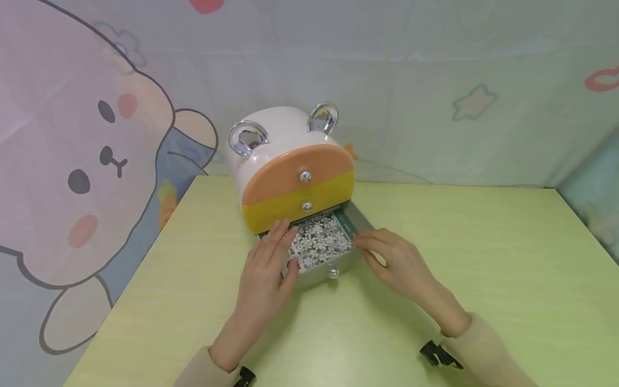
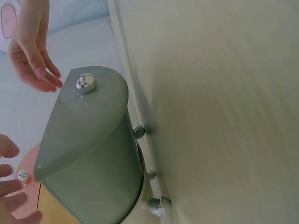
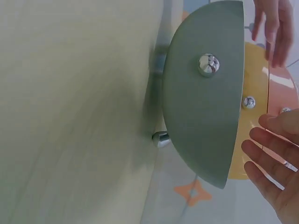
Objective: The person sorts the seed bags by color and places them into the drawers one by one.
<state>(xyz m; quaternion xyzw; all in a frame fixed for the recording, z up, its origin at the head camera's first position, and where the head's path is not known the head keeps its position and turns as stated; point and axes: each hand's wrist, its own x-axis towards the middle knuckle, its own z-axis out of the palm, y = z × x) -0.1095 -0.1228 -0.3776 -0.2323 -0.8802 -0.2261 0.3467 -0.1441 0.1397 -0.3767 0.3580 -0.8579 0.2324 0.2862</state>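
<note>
A rounded white cabinet [image 1: 280,123] with silver ears stands on the table. Its bottom grey-green drawer [image 1: 316,277] is pulled out, while the orange and yellow drawers above it are closed. In the open drawer lies a flat printed sheet or booklet [image 1: 321,239] with white flowers and a dark green strip. My left hand [image 1: 266,269] is over the drawer's left side, fingers extended above the print's edge. At the opposite side, my right hand [image 1: 398,263] has its fingertips by the print's right edge. Both hands' fingers look spread or loosely bent in the right wrist view.
The light green tabletop [image 1: 483,269] extends widely to the right of the cabinet. Silver round knobs [image 1: 333,272] stick out from the drawer fronts. Behind, a cloth backdrop [image 1: 411,107] with a cartoon animal hangs close to the table's back edge.
</note>
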